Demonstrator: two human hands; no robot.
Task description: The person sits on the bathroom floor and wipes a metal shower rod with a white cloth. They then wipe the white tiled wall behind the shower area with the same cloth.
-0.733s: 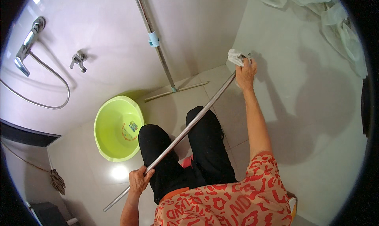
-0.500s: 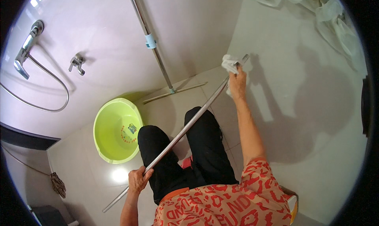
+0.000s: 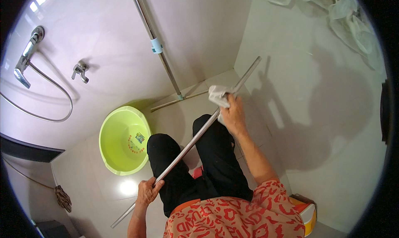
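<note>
- Far left: chrome lever shower mixer (image 3: 28, 55) on wall, looped metal hose (image 3: 72, 105); small chrome tap (image 3: 80, 72) to its right.
- Lower left: stringy brown bundle (image 3: 63, 198) on a cord.
- Lime-green round plastic basin (image 3: 111, 144) on floor, crowding the left knee (image 3: 160, 148).
- Left hand (image 3: 149, 191): fingers clamped round long silver metal rod (image 3: 187, 148), toward its lower end.
- Rod slants up rightward across both thighs; can't tell if touching them.
- Metal T-shaped pole with pale blue collar (image 3: 156, 46) leans on back wall; crossbar low, right end behind cloth.
- Right hand (image 3: 233, 115): fingers clamped on rod's upper part through crumpled white cloth (image 3: 218, 96).
- Right: orange, white and yellow object (image 3: 308, 217) by hip, partly hidden; translucent whitish plastic sheeting (image 3: 347, 26) above.
- Floor (image 3: 89, 180): pale tile. Walls (image 3: 199, 30): pale, meeting in a corner.
</note>
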